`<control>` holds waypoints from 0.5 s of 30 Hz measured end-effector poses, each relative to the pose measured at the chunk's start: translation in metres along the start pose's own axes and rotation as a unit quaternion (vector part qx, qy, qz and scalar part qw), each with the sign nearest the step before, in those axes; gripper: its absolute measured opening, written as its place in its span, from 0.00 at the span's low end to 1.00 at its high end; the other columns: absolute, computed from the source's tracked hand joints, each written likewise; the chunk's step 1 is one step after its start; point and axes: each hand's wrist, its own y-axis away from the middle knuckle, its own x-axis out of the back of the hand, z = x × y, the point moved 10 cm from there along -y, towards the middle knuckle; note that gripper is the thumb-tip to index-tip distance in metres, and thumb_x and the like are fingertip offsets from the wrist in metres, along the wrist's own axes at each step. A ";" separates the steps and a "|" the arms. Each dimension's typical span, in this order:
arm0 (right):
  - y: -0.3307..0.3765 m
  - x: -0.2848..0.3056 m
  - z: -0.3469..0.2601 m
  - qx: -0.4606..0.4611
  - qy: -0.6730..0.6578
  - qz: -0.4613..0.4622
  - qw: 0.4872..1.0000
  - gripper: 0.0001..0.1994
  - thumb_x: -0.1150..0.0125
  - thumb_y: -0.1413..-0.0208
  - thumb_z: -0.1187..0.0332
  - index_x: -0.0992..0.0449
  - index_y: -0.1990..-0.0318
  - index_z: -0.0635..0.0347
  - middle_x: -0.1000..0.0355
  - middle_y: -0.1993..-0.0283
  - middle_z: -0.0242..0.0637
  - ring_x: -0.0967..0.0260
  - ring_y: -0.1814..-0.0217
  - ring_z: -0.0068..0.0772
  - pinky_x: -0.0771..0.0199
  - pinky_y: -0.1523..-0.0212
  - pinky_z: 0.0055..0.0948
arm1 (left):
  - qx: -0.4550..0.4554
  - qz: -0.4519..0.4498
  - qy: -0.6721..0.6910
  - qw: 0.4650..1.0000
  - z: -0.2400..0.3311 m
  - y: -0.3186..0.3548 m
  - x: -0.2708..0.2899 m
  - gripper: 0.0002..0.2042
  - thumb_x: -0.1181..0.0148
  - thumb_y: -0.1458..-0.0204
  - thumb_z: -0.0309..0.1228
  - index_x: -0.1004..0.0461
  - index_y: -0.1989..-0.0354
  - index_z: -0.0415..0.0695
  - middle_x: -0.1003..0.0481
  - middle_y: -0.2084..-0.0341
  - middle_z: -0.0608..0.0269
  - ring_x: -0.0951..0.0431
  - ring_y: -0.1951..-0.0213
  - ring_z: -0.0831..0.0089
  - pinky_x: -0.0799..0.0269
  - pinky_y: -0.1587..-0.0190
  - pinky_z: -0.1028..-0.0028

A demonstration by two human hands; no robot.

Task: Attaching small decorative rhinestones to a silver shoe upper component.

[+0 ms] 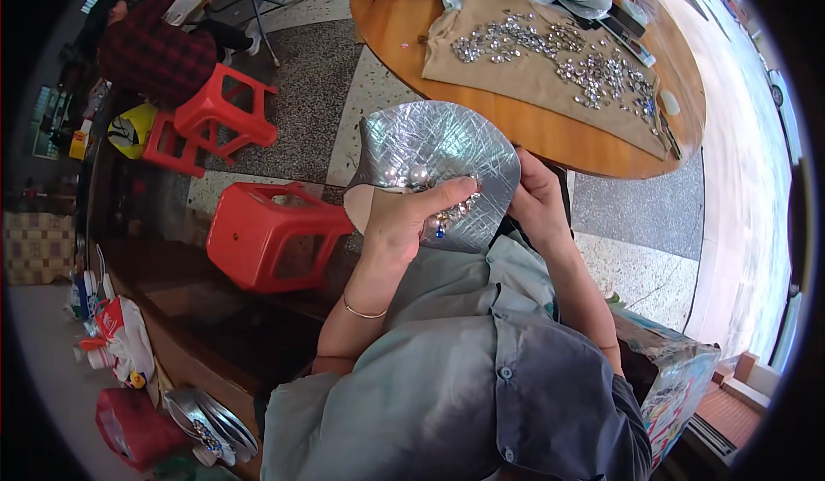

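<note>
In front of my body is a curved, shiny silver sheet [434,133] with a scratched-looking texture and a pale underside at its left. Pearls, clear stones and a blue stone [441,233] form a cluster on it. My left hand [408,219] grips the sheet from the lower left, thumb laid over the front beside the stones and the other fingers hidden behind. At the right edge my right hand [540,202] is closed, its bent fingers pressed against the sheet's rim. Some of its fingertips are hidden there, so anything small between them does not show.
Beyond my hands stands a round wooden table [395,39] with a tan cloth [464,64] bearing many loose stones [593,77]. Red plastic stools [249,236] stand at left, near a person in a checked shirt [159,51]. More silver pieces [210,425] lie at lower left.
</note>
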 end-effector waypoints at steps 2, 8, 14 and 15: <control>0.003 -0.005 -0.004 -0.005 0.006 -0.020 1.000 0.06 0.52 0.41 0.73 0.28 0.60 0.61 0.33 0.73 0.21 0.43 0.77 0.07 0.44 0.79 0.11 | -0.003 -0.011 0.014 1.000 -0.002 -0.001 -0.002 0.21 0.35 0.64 0.16 0.30 0.57 0.38 0.25 0.66 0.60 0.24 0.65 0.73 0.26 0.62 0.74; 0.011 -0.010 -0.012 0.037 0.029 -0.071 0.996 0.08 0.51 0.42 0.74 0.28 0.58 0.62 0.33 0.73 0.20 0.43 0.77 0.06 0.46 0.80 0.11 | 0.025 -0.029 0.025 0.999 -0.008 0.000 -0.003 0.22 0.34 0.64 0.16 0.30 0.56 0.38 0.25 0.65 0.60 0.24 0.64 0.72 0.26 0.61 0.74; 0.012 -0.006 -0.008 0.076 0.034 -0.091 0.992 0.08 0.51 0.43 0.76 0.27 0.58 0.63 0.33 0.74 0.20 0.44 0.78 0.07 0.45 0.81 0.12 | 0.045 -0.048 0.033 0.997 -0.013 -0.001 -0.007 0.21 0.34 0.63 0.17 0.30 0.57 0.38 0.25 0.66 0.60 0.24 0.64 0.72 0.27 0.61 0.74; 0.012 -0.006 -0.010 0.088 0.042 -0.095 0.991 0.08 0.51 0.44 0.76 0.27 0.58 0.63 0.32 0.74 0.21 0.43 0.78 0.07 0.45 0.81 0.12 | 0.045 -0.054 0.042 0.997 -0.014 -0.001 -0.008 0.21 0.35 0.63 0.17 0.30 0.57 0.38 0.25 0.66 0.60 0.24 0.64 0.72 0.27 0.61 0.74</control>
